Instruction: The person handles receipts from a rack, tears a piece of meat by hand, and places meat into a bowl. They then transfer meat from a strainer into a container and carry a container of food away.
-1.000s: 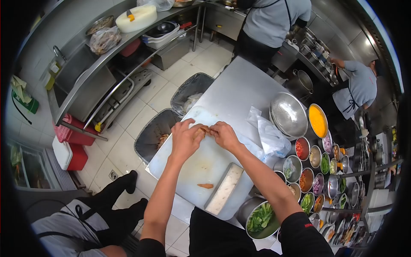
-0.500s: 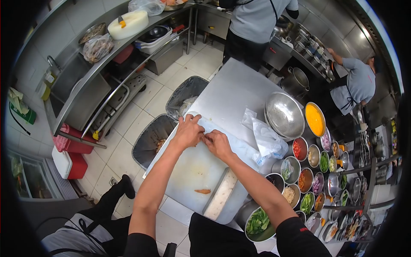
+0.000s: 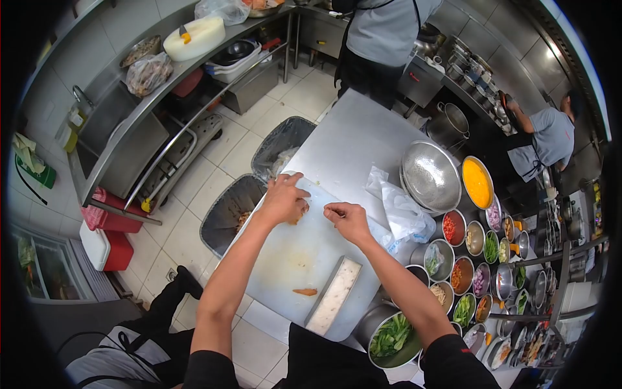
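Over the upper part of a white cutting board [image 3: 272,272], my left hand [image 3: 284,200] is closed around a small orange-brown food piece [image 3: 296,218], mostly hidden under its fingers. My right hand [image 3: 345,218] is just to the right, apart from it, fingers pinched; whatever they hold is too small to make out. Another orange-brown piece [image 3: 305,292] lies alone lower on the board. To its right sits a long metal container [image 3: 334,295] with a pale, speckled surface.
Metal bowls of chopped vegetables, a large colander [image 3: 430,175] and a plastic bag [image 3: 405,211] stand to the right. Two lined bins [image 3: 223,217] are left of the table. One person [image 3: 382,39] stands beyond it, another [image 3: 544,139] far right, a third [image 3: 123,353] lower left.
My hands have separated, the right one moving right, away from the left. Since a second ago the view has shifted slightly. The far-right person's arm has changed position.
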`<state>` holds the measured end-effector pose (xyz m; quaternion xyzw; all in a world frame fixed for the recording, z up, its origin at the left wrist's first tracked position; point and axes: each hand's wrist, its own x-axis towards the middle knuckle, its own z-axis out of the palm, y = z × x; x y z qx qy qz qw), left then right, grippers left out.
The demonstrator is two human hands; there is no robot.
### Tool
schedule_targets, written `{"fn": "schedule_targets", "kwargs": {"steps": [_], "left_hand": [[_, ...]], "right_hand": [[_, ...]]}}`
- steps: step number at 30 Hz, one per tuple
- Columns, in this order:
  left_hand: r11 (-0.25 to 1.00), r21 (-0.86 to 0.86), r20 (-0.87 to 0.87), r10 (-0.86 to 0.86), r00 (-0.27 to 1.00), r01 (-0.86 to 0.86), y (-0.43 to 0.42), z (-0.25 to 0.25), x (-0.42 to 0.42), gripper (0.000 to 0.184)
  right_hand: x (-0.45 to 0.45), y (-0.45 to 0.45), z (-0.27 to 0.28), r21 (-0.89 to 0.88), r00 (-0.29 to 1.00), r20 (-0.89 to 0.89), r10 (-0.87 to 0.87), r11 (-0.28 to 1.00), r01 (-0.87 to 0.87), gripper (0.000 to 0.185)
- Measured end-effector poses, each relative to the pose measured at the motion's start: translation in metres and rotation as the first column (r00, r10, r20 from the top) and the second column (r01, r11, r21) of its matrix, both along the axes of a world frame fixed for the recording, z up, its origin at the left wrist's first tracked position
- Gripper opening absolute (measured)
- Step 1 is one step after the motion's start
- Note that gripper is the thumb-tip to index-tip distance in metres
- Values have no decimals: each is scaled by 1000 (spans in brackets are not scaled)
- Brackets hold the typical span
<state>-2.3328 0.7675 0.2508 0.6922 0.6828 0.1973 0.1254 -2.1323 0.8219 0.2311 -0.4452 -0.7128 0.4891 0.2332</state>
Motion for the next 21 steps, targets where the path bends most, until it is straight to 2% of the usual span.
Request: {"fn": "schedule_targets", "kwargs": {"steps": [1, 2, 3, 4, 6, 7, 9, 11, 13, 14, 15, 16, 17, 19, 20, 21], "left_hand": [[996, 72, 105, 45, 993, -53, -3, 0, -3, 24], [996, 74, 103, 43, 994, -51, -9, 3, -7, 24], [972, 166, 207, 130, 970, -166, -18, 10, -12, 25], [927, 241, 316, 203, 927, -286, -30, 16, -17, 27], [846, 269, 372, 348, 860, -459, -64, 19, -20, 27], [816, 221, 390, 427, 816, -533, -82, 19, -19, 27], [781, 142, 465, 490, 737, -609, -119, 10, -12, 24], [762, 57, 510, 533, 675, -645, -155, 0, 0, 24], [724, -11, 533, 587, 609, -689, -185, -3, 20, 22], [684, -65, 555, 630, 543, -727, -198, -3, 28, 21], [673, -86, 552, 646, 527, -735, -210, -5, 37, 21], [656, -80, 552, 656, 515, -750, -221, -7, 45, 19], [640, -75, 552, 665, 503, -764, -233, -7, 53, 18], [606, -87, 535, 698, 476, -790, -248, -7, 67, 16], [591, -66, 566, 686, 458, -804, -254, -9, 70, 15], [575, -48, 594, 674, 440, -817, -261, -10, 74, 14]], "right_hand": [[5, -3, 14, 2, 1000, -1, -2, 1000, 2, 15], [11, -8, 34, -187, 992, -128, -1, 982, -23, 18], [16, -14, 56, -364, 968, -250, -22, 928, -73, 20], [24, -23, 78, -388, 943, -331, 19, 908, -155, 23], [40, -56, 130, -465, 886, -460, 61, 834, -298, 24], [46, -73, 161, -516, 860, -507, 61, 777, -360, 24], [59, -97, 228, -603, 782, -585, 216, 530, -596, 24], [55, -115, 237, -283, 382, -894, 233, 366, -886, 23], [48, -125, 260, -296, 303, -949, 81, 86, -951, 14], [42, -135, 255, -313, 317, -946, 65, 69, -947, 14], [37, -151, 246, -130, 155, -987, 48, 344, -930, 12], [36, -162, 238, 49, -4, -997, 78, 592, -805, 13], [37, -162, 230, 25, 12, -998, 60, 583, -812, 13], [39, -149, 218, 8, 99, -982, 162, 554, -832, 23], [42, -132, 221, 11, 254, -894, 368, 586, -810, 24], [47, -115, 227, -185, 518, -715, 469, 588, -787, 18]]}}
